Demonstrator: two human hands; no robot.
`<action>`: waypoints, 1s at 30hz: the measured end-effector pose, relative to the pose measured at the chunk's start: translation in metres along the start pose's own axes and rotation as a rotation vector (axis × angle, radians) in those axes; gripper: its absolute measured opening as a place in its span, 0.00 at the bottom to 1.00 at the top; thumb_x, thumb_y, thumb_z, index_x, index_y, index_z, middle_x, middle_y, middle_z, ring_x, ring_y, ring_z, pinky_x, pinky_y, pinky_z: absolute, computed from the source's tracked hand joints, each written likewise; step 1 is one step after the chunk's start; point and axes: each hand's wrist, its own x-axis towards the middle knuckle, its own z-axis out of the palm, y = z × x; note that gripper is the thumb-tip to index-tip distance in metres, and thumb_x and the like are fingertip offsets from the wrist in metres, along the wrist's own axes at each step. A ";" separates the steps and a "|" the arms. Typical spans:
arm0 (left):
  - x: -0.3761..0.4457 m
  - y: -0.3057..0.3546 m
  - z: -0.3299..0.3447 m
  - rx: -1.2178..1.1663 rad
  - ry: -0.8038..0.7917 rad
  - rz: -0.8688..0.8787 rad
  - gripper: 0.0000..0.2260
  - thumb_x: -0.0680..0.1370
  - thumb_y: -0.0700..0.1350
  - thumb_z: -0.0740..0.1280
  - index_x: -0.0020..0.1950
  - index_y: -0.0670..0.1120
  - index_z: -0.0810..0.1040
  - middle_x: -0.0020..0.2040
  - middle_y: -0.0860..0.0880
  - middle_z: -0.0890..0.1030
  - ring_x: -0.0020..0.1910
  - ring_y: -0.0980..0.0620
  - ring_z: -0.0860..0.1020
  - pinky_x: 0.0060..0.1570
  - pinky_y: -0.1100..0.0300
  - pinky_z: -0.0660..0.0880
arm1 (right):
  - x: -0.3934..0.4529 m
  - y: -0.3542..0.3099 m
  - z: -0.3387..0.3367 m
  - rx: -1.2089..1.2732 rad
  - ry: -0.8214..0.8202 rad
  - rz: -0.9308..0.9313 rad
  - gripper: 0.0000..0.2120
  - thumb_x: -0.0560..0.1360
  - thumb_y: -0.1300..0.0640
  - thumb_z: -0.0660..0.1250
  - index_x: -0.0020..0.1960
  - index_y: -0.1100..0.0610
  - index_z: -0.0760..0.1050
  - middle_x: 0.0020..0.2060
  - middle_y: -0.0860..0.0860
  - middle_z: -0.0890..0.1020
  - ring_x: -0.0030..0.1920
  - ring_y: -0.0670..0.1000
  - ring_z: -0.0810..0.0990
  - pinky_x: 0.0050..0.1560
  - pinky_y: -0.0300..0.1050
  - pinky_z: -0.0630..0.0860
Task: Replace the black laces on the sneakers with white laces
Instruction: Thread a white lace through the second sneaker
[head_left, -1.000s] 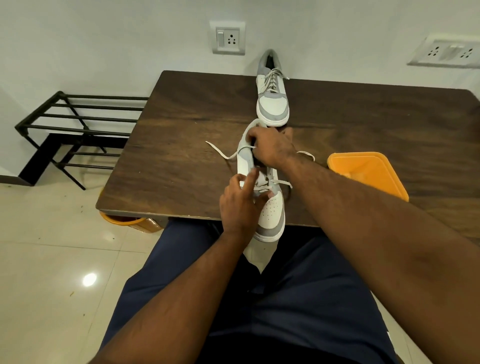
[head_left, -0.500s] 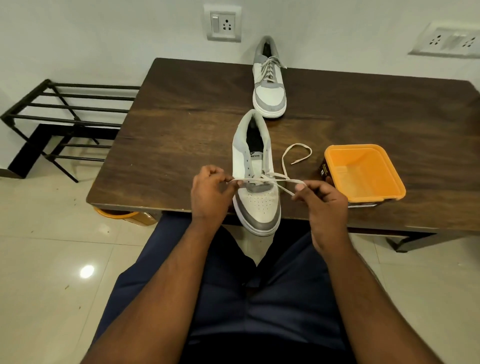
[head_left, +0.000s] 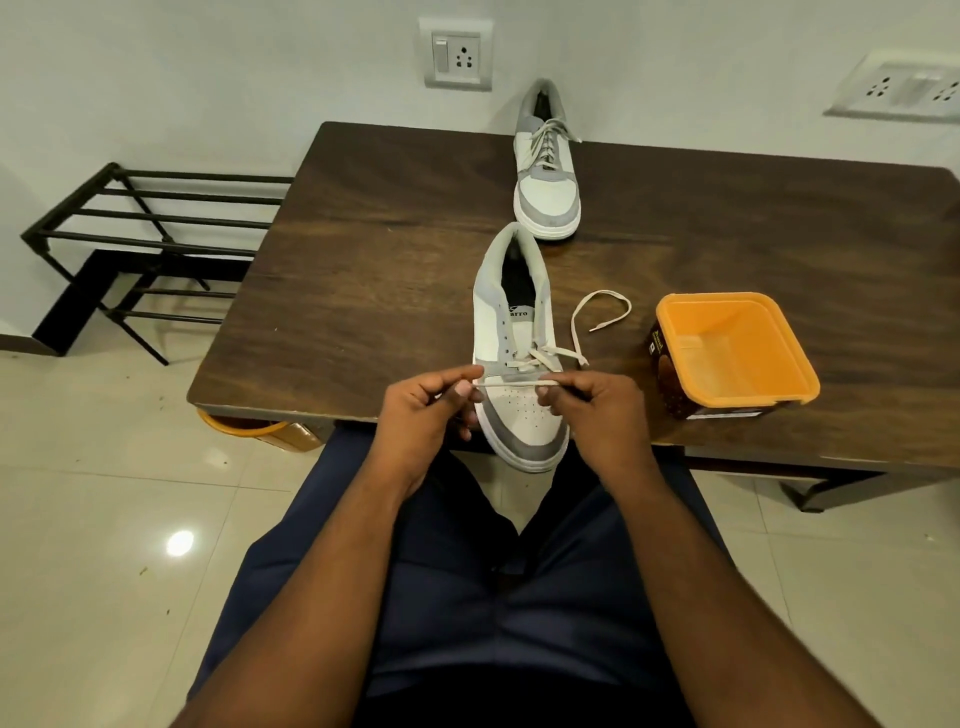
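Observation:
A white and grey sneaker (head_left: 511, 332) lies at the table's near edge, toe toward me, overhanging slightly. A white lace (head_left: 576, 325) runs through its lowest eyelets; one free end loops on the table to the shoe's right. My left hand (head_left: 423, 410) and my right hand (head_left: 597, 410) each pinch the lace and hold a short stretch of it taut across the toe. A second sneaker (head_left: 545, 176), fully laced in white, stands at the far edge by the wall.
An orange square tub (head_left: 732, 353) with a brown label sits on the dark wooden table (head_left: 363, 270) right of the near shoe. A black metal rack (head_left: 150, 244) stands left of the table. An orange container (head_left: 249, 426) shows under the table's near left corner.
One second ago my right hand gripped the shoe's collar and my left touched its lacing. Both hands have since moved to the toe and taken hold of the lace, now pulled taut and closer together.

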 end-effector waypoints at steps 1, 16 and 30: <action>-0.001 -0.002 -0.002 -0.022 -0.012 -0.009 0.13 0.80 0.35 0.64 0.64 0.40 0.78 0.40 0.44 0.82 0.33 0.53 0.77 0.31 0.62 0.75 | 0.000 0.001 -0.002 -0.041 -0.011 0.016 0.08 0.72 0.61 0.74 0.50 0.54 0.84 0.40 0.48 0.85 0.37 0.38 0.80 0.43 0.35 0.76; 0.024 0.009 0.022 0.214 0.060 0.140 0.13 0.81 0.48 0.64 0.65 0.48 0.77 0.33 0.51 0.79 0.31 0.55 0.76 0.34 0.61 0.74 | 0.015 -0.008 0.014 0.126 -0.110 -0.002 0.05 0.71 0.63 0.75 0.40 0.55 0.84 0.36 0.47 0.85 0.38 0.42 0.81 0.43 0.37 0.77; 0.066 0.008 0.027 0.446 0.114 0.026 0.09 0.76 0.46 0.73 0.35 0.46 0.83 0.31 0.52 0.83 0.29 0.59 0.80 0.35 0.60 0.80 | 0.046 -0.008 0.030 -0.156 0.045 -0.106 0.06 0.74 0.61 0.69 0.46 0.60 0.85 0.40 0.51 0.84 0.42 0.49 0.81 0.46 0.45 0.78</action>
